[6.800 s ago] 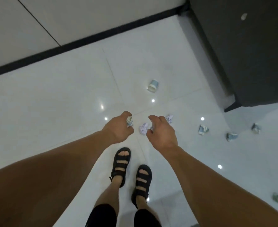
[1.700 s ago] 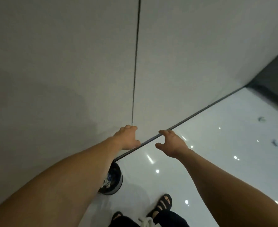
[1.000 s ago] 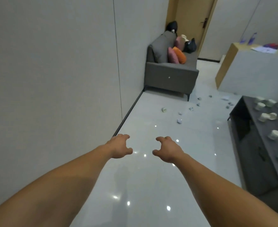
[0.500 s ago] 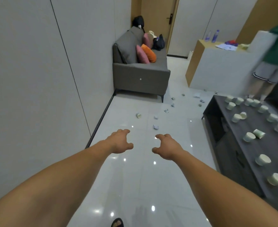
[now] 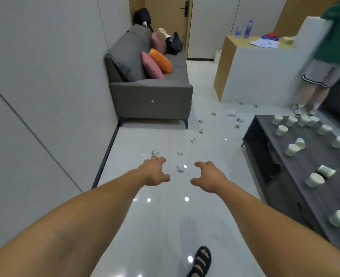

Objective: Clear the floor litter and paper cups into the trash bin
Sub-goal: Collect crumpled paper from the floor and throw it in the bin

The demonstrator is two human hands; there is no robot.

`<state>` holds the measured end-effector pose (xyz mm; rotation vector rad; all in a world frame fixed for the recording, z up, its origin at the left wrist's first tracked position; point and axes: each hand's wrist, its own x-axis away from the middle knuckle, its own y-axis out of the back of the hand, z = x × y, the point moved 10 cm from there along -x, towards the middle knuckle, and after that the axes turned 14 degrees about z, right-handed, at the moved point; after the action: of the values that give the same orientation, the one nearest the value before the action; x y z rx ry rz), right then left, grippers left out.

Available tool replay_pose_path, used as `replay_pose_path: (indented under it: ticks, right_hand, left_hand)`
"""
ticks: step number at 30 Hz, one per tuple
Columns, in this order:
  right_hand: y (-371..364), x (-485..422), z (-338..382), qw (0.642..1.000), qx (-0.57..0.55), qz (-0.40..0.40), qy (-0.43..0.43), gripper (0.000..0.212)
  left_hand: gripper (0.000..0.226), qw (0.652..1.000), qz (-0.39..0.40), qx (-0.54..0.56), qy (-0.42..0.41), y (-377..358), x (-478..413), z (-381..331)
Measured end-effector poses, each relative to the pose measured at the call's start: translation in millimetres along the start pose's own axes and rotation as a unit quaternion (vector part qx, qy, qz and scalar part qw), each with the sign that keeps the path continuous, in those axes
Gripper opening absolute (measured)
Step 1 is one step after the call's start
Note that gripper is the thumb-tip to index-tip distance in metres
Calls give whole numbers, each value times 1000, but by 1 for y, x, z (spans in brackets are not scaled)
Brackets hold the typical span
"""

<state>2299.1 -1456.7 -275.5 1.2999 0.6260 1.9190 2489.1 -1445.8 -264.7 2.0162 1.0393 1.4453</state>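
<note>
Both arms reach forward over the glossy white floor. My left hand and my right hand are empty, fingers curled and apart. On the floor ahead lie a crumpled paper ball, a tipped paper cup, a smaller paper scrap and several more scraps trailing toward the sofa. Several pale paper cups stand or lie on the dark low table at right. No trash bin is in view.
A grey sofa with pink and orange cushions stands against the left wall. A white and wood counter is at back right, with another person standing beside it. My sandalled foot steps forward.
I dropped the litter at the bin by the wall, turned away and now walk down the room; the floor litter and table cups have come closer. Both hands stay empty.
</note>
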Motion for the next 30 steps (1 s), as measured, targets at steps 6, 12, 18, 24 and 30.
replay_pose_path:
  ticks: [6, 12, 18, 24, 30]
  right_hand:
    - [102, -100, -17, 999, 20, 12, 41, 74]
    - [166, -200, -13, 997, 44, 40, 50, 75]
    - [217, -314, -3, 996, 57, 57, 39, 75]
    - [269, -417, 9, 995, 57, 70, 33, 73]
    - [296, -541, 12, 987, 89, 115, 68, 73]
  left_hand:
    - [75, 999, -2, 33, 23, 70, -99, -33]
    - [75, 997, 12, 53, 52, 122, -191, -27]
    - [74, 997, 18, 53, 48, 194, -306, -14]
    - [73, 997, 44, 43, 42, 259, -410, -7]
    - [73, 992, 78, 58, 83, 295, -518, 13]
